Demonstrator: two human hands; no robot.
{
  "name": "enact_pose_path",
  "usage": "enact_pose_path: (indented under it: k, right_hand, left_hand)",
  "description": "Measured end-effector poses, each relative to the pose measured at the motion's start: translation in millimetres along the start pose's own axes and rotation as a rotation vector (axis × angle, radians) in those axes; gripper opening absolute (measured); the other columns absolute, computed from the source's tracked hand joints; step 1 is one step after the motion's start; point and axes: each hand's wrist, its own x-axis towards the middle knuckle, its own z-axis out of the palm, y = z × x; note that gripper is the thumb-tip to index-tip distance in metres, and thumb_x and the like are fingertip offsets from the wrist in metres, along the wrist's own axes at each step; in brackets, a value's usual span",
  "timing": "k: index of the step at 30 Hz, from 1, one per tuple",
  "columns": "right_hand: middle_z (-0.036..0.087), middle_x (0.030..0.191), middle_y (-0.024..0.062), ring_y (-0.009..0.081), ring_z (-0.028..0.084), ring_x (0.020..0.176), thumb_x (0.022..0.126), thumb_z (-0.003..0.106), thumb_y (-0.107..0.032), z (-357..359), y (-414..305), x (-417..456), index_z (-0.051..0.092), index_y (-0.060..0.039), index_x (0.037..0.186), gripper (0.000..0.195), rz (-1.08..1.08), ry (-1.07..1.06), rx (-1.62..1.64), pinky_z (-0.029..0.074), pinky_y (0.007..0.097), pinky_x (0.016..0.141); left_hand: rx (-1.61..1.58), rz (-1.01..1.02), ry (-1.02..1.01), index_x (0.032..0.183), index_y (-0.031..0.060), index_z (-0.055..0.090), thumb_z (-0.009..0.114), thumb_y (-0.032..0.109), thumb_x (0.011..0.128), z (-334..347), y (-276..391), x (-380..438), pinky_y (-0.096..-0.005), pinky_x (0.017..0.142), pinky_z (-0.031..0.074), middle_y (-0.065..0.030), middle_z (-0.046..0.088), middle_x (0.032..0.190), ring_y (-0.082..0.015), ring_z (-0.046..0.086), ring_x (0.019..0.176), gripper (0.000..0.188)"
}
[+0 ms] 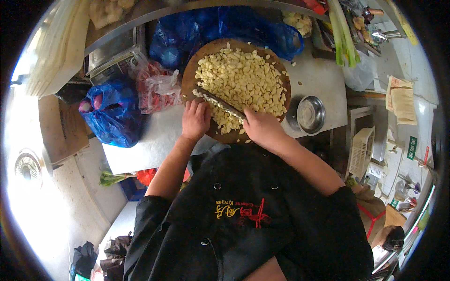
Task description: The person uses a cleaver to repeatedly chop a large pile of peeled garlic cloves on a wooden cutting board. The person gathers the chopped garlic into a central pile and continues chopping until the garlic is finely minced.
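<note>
A round wooden chopping board point(189, 78) lies before me, heaped with pale peeled garlic cloves point(246, 77). My right hand point(263, 127) grips a cleaver point(221, 102) at the board's near right side. Its blade slants up and left across the near part of the heap, with pale bits stuck along it. At the board's left rim rests my left hand point(196, 118), fingers curled and close together just below the blade's far end. Whether those fingers press on anything is hidden.
Right of the board stands a steel bowl point(311, 115). Leftward lie a clear bag of red food point(158, 87), a blue bag of onions point(112, 112) and a scale point(114, 66). Another blue bag point(225, 26) sits behind the board. A person point(372, 214) is at far right.
</note>
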Motion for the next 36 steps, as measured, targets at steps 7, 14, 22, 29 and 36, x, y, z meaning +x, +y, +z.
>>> enact_pose_path:
  k: [7,14,22,29,36]
  right_hand:
    - [0.073,0.088,0.0216,0.0411,0.072,0.082,0.100,0.057,-0.030,14.4,22.4,4.5,0.056,-0.0044,0.135,0.044,0.023,0.022,0.028,0.056,0.0565,0.073]
    - [0.072,0.079,0.0207,0.0417,0.071,0.072,0.098,0.058,-0.025,42.5,21.9,1.2,0.056,-0.0009,0.132,0.042,0.015,0.144,-0.019,0.056,0.0552,0.064]
    - [0.069,0.076,0.0211,0.0419,0.068,0.071,0.098,0.061,-0.025,20.7,1.0,-14.8,0.059,0.0003,0.124,0.036,-0.013,0.115,-0.029,0.054,0.0539,0.063]
    - [0.070,0.081,0.0234,0.0444,0.069,0.077,0.098,0.061,-0.025,12.7,15.0,-0.9,0.058,0.0012,0.129,0.041,0.006,0.091,0.070,0.054,0.0547,0.068]
    - [0.070,0.082,0.0235,0.0442,0.069,0.077,0.098,0.060,-0.025,31.3,8.0,-2.3,0.058,-0.0009,0.130,0.040,0.012,0.087,0.057,0.054,0.0550,0.069]
  left_hand:
    - [-0.038,0.038,-0.009,0.107,0.0054,0.062,0.071,0.006,0.086,2.0,-5.7,-7.1,-0.0472,0.087,0.051,-0.0144,0.062,0.114,-0.0385,0.059,0.103,0.023]
    - [-0.091,-0.045,-0.069,0.111,0.0062,0.063,0.076,0.012,0.085,-12.2,7.7,-17.4,-0.0471,0.093,0.051,-0.0163,0.059,0.122,-0.0400,0.059,0.109,0.030]
    - [-0.062,0.029,-0.080,0.110,0.0070,0.061,0.075,0.008,0.086,-7.8,-2.6,-30.0,-0.0477,0.092,0.052,-0.0145,0.060,0.121,-0.0396,0.059,0.109,0.028]
    - [-0.097,0.067,-0.062,0.111,0.0053,0.061,0.073,0.007,0.085,-7.8,-4.2,-24.2,-0.0465,0.088,0.053,-0.0149,0.060,0.118,-0.0387,0.059,0.102,0.029]
    - [-0.085,0.078,-0.110,0.108,0.0065,0.063,0.073,0.004,0.084,-10.7,-3.2,-16.4,-0.0450,0.086,0.053,-0.0133,0.061,0.115,-0.0378,0.059,0.101,0.026]
